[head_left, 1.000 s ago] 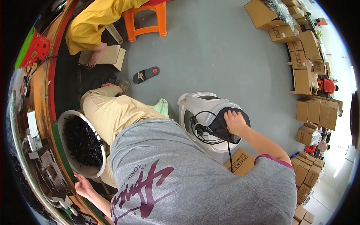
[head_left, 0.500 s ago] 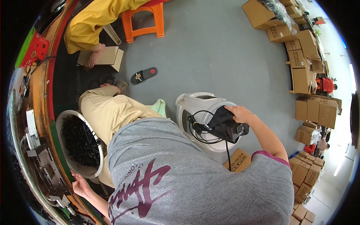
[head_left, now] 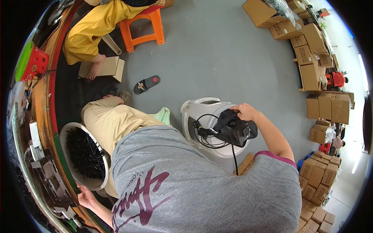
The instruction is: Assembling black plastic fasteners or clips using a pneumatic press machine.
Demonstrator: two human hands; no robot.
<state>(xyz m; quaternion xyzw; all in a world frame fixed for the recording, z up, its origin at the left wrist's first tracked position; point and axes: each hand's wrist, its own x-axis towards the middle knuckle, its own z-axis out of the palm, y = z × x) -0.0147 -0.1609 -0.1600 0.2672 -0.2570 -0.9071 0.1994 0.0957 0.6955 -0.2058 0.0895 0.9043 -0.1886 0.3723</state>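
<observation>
My right hand (head_left: 246, 112) has its fingers closed on the upper edge of a black cloth bag (head_left: 224, 118), which lies on a white plastic stool (head_left: 202, 105) to my right. A black box-shaped device (head_left: 241, 132) and a coiled black cable (head_left: 203, 134) lie with the bag. My left hand (head_left: 87, 197) is beside the workbench edge, just below a white basket (head_left: 64, 145) filled with thin black pieces (head_left: 83, 153). Its index finger is stretched out and the other fingers bend loosely; I see nothing held in it.
Metal fixtures (head_left: 48, 171) line the workbench (head_left: 46, 97) on the left. Ahead, a person in yellow trousers (head_left: 87, 33) sits by an orange stool (head_left: 142, 31), with a foot on a cardboard box (head_left: 110, 68). A black slipper (head_left: 147, 84) lies on the floor. Stacked cartons (head_left: 311, 77) stand at right.
My right hand has shifted slightly left and up along the bag, showing more of its black cloth. My left hand has moved a little to the right and down. The whole view has shifted slightly.
</observation>
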